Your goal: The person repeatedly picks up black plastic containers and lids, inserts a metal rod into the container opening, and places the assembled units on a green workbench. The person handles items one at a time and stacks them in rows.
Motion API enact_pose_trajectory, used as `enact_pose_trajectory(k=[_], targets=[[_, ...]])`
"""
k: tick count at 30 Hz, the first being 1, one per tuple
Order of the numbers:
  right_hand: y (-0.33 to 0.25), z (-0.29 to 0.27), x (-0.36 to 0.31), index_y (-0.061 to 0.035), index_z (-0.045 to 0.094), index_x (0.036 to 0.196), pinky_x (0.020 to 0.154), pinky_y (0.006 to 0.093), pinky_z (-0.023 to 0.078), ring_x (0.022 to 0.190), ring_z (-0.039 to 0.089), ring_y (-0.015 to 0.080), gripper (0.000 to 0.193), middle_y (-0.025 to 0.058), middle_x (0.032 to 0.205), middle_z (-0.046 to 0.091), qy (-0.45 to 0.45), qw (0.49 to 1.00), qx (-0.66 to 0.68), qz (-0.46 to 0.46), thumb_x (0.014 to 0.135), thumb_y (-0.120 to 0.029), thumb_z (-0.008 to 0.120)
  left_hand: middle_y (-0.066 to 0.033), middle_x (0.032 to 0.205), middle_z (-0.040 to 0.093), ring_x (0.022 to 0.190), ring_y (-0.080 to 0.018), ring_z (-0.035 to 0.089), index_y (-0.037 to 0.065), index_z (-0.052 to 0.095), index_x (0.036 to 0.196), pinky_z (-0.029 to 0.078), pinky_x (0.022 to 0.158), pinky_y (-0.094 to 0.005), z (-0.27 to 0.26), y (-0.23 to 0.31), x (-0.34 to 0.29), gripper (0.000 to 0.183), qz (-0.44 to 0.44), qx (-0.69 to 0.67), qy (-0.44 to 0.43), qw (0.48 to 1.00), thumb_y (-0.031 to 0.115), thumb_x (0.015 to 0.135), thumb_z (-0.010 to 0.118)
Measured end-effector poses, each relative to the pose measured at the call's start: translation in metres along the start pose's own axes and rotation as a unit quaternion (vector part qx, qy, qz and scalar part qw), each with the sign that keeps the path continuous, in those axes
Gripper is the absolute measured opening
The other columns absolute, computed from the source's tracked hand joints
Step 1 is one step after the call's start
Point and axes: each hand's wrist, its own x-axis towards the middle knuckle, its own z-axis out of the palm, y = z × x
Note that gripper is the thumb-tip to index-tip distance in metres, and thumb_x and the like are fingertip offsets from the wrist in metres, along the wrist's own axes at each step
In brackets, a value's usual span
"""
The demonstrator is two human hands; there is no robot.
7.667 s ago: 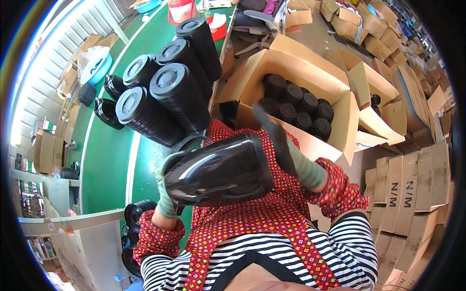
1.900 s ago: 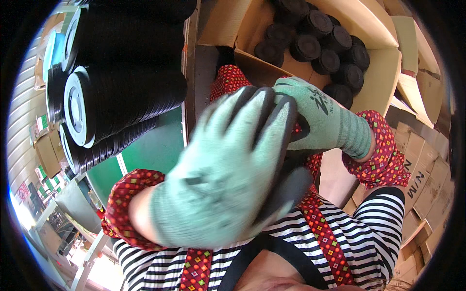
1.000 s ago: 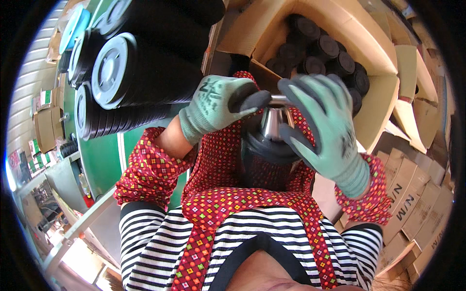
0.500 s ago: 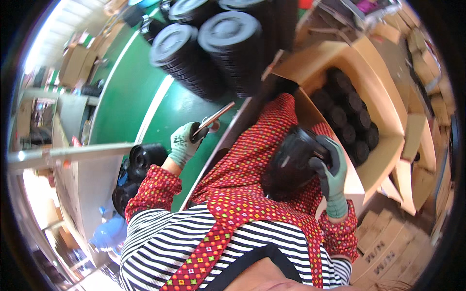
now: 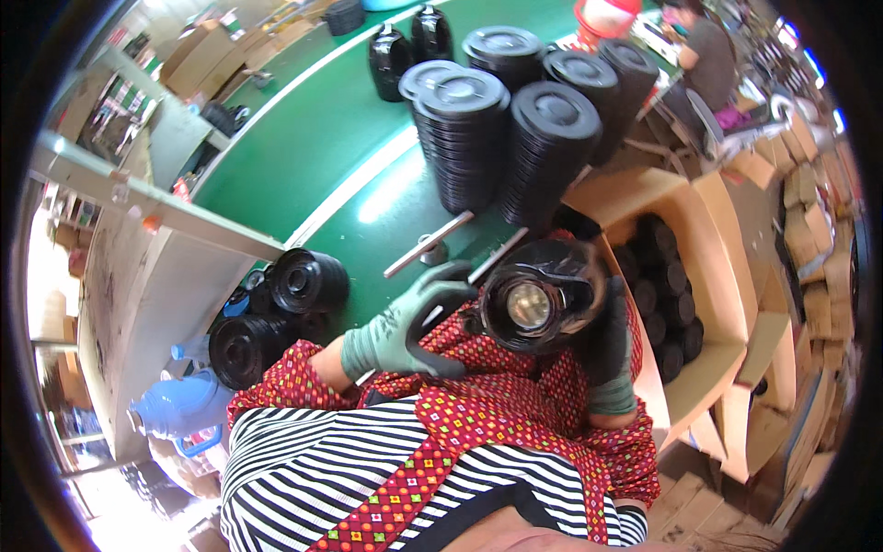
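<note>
Table (image 5: 285, 175): green, with a white line along it. On it, stacks of black lids (image 5: 555, 115), standing close together; two black jugs (image 5: 391, 64), upright, just beside the stacks at the far left; a red-and-white bucket (image 5: 607, 17) behind them. Nearer, a metal bar (image 5: 405, 259) with a round base, between the stacks and the wearer.

Left side: black ribbed parts (image 5: 308, 281), on their sides in a cluster at the table's end; a blue bottle (image 5: 189, 405) below them.

Right side: one open carton (image 5: 727, 294), flaps spread, holding rows of dark pieces, close by the right forearm; further cartons beyond. Far right, a seated person (image 5: 713, 69).

Pot (image 5: 566, 299): one, black, glossy, above the lap, tilted, mouth toward the camera, a shiny pale round inside.

Left hand (image 5: 409, 327): green glove, dark palm; thumb and fingers well apart, nothing between them; just beside the pot.

Right hand (image 5: 607, 345): gloved, palm against the pot's right side; whether the fingers grip, cannot tell.
</note>
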Motion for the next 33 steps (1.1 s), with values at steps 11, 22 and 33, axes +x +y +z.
enact_pose_trajectory(k=[11, 22, 33], targets=[[0.058, 0.064, 0.040, 0.0004, 0.061, 0.139, 0.094, 0.0400, 0.055, 0.111, 0.067, 0.0279, 0.047, 0.0146, 0.125, 0.067, -0.086, 0.879, -0.459, -0.095, 0.105, -0.032, 0.062, -0.0120, 0.112, 0.073, 0.096, -0.0222, 0.072, -0.004, 0.066, 0.124, 0.060, 0.080, -0.0340, -0.091, 0.012, -0.031, 0.040, -0.180, -0.136, 0.366, 0.903, 0.032, 0.106, 0.065], [0.082, 0.028, 0.042, -0.0025, 0.066, 0.132, 0.098, 0.0463, 0.052, 0.114, 0.063, 0.0379, 0.047, 0.0176, 0.126, 0.066, -0.196, 0.596, -0.708, -0.323, 0.089, -0.019, 0.074, -0.0187, 0.094, 0.078, 0.086, -0.0315, 0.074, 0.000, 0.076, 0.110, 0.055, 0.081, -0.0409, -0.228, -0.200, 0.143, 0.048, -0.220, 0.184, 0.571, 0.769, 0.044, 0.091, 0.078], [0.082, 0.041, 0.048, -0.0012, 0.071, 0.123, 0.096, 0.0497, 0.054, 0.112, 0.065, 0.0395, 0.039, 0.0182, 0.124, 0.069, -0.241, 0.604, -0.691, -0.316, 0.087, -0.016, 0.070, -0.0201, 0.107, 0.073, 0.098, -0.0319, 0.070, -0.002, 0.068, 0.113, 0.053, 0.090, -0.0421, -0.218, -0.221, 0.146, 0.061, -0.256, 0.192, 0.621, 0.715, 0.050, 0.086, 0.083]])
